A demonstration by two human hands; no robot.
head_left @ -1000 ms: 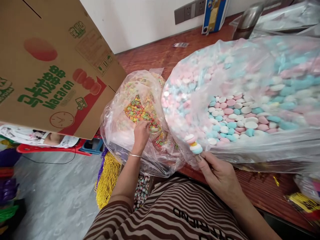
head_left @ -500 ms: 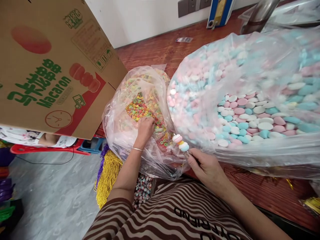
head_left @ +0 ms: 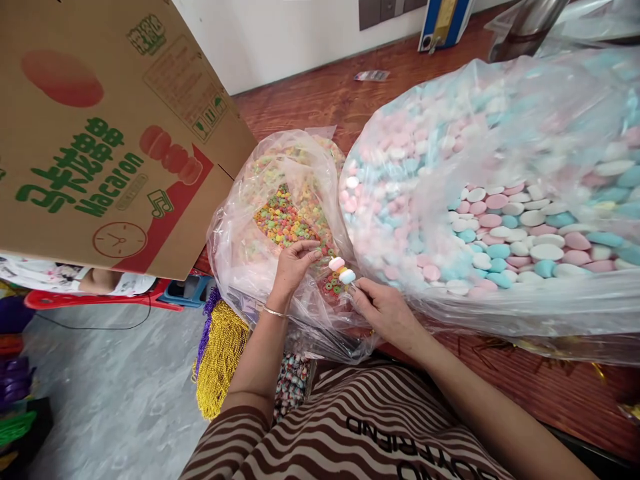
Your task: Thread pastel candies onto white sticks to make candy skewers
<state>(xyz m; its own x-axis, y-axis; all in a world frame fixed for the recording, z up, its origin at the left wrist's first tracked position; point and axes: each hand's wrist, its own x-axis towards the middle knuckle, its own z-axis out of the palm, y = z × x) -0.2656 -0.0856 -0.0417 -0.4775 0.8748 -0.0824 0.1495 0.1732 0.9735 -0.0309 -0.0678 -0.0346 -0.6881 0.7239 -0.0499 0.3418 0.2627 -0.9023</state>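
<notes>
My right hand [head_left: 383, 310] is closed on the lower end of a short candy skewer [head_left: 342, 271], threaded with pink, white, yellow and pale blue pieces. My left hand [head_left: 296, 268], thumb and fingertips pinched together, is just left of the skewer's upper end. Whatever lies between those fingertips is too small to make out. Below and behind the left hand, an open clear plastic bag [head_left: 235, 250] holds many small coloured rings [head_left: 283, 217]. A larger clear bag [head_left: 430, 220] to the right is full of flat pink, white and blue candies [head_left: 520, 230].
A tall cardboard box [head_left: 75, 167] stands at the left. Gold bead strings [head_left: 225, 360] hang at the front edge of the wooden table [head_left: 305, 103]. A blue box [head_left: 444, 27], a metal cup [head_left: 530, 27] and a small packet [head_left: 371, 76] are at the back.
My left hand has lifted from the coloured rings and turned towards the skewer. My right hand has brought the skewer left, closer to the left fingertips. The view has shifted slightly.
</notes>
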